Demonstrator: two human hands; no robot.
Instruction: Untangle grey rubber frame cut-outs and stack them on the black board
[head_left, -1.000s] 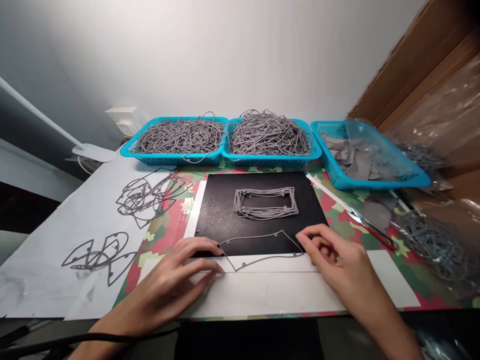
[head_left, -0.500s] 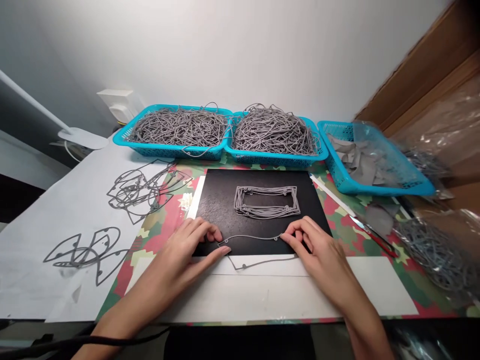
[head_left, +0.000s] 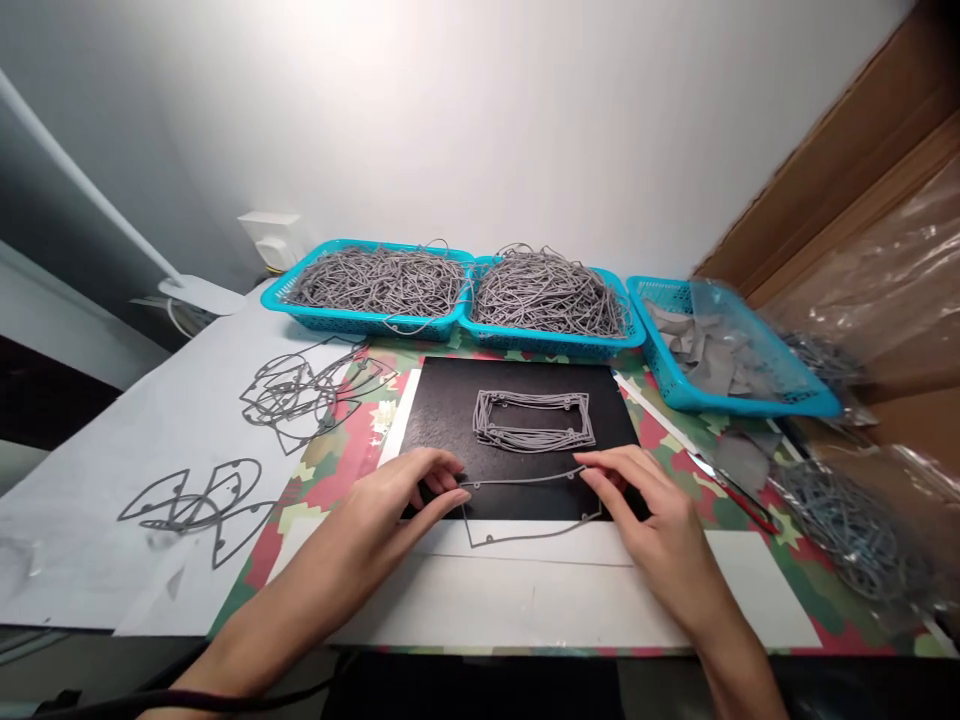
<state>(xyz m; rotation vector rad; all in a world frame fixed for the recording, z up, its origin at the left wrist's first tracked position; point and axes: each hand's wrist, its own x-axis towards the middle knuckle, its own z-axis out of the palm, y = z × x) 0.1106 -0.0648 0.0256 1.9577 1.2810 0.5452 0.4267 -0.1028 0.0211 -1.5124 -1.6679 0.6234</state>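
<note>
A thin grey frame-shaped gasket [head_left: 525, 481] is stretched between my two hands, above the front edge of a black board [head_left: 442, 420]. My left hand [head_left: 409, 500] pinches its upper left corner between thumb and fingers. At its upper right corner, my right hand [head_left: 637, 495] pinches it the same way. The gasket's lower side hangs over a white strip. Just behind it, a neat stack of similar grey gaskets [head_left: 536, 440] lies on the black board.
Two blue baskets [head_left: 337, 320] heaped with grey gaskets stand at the back. Right of them is a blue basket [head_left: 675, 390] of grey scraps. A red-handled cutter [head_left: 739, 490] and bagged gaskets [head_left: 847, 530] lie right; loose gaskets [head_left: 202, 510] lie left.
The held gasket has been drawn straighter, and its right end now shows between the fingers. My right hand has risen slightly relative to the board. The camera view has shifted a little.
</note>
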